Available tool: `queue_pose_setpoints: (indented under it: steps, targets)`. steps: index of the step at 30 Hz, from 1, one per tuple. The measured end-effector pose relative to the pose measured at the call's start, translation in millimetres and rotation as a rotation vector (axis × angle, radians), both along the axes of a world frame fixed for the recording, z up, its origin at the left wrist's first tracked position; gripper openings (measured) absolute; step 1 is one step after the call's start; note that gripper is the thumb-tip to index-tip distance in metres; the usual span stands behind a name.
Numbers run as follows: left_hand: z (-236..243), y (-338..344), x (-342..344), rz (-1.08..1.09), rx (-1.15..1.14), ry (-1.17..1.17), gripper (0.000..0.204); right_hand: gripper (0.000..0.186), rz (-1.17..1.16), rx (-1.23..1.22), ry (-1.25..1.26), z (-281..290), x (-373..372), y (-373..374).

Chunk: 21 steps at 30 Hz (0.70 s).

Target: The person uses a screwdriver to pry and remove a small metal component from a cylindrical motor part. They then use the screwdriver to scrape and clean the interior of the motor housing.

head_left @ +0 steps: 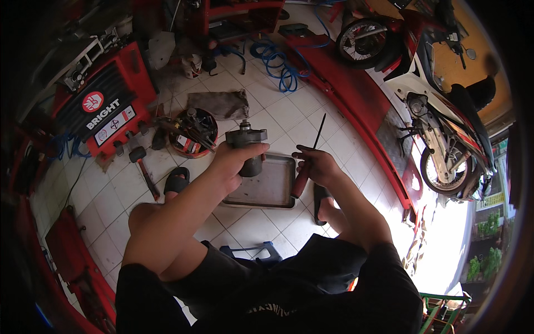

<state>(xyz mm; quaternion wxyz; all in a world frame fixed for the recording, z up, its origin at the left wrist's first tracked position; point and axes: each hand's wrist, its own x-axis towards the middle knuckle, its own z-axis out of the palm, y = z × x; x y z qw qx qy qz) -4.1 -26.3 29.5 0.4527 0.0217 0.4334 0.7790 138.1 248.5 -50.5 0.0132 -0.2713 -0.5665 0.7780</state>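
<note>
My left hand (233, 158) grips a dark cylindrical metal part (247, 137) upright, with a shiny shaft on its top and my thumb across its front. In my right hand (320, 167) is a long screwdriver, its red handle (301, 183) low and its thin dark blade (320, 126) pointing up and away, to the right of the part. Both are held above a shallow metal tray (245, 203) on the tiled floor, between my feet. The tray's far left corner is hidden behind my left hand and the part.
A red tub of tools (210, 125), a grey cloth (214, 104), a mallet (137, 157), coiled blue hose (283, 78) and a red machine (125, 67) lie around. A long red ramp (361, 111) and a motorcycle (423, 117) stand right; a blue stool (261, 247) is below me.
</note>
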Motion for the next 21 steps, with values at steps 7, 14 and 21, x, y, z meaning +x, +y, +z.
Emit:
queue_pose_setpoints:
  steps: [7, 14, 21]
  targets:
    - [12.4, -2.4, -7.4, 0.094, 0.005, 0.159, 0.029, 0.057, 0.175, -0.412, 0.065, 41.8, 4.8, -43.7]
    - [-5.7, 7.9, -19.6, 0.363, -0.082, 0.886, 0.032, 0.039, 0.151, -0.001, 0.091, 47.4, 36.2, -118.9]
    - [-3.7, 11.8, -15.6, 0.334, -0.138, 0.959, 0.033, 0.041, 0.387, 0.368, 0.291, 40.9, 51.1, -146.1]
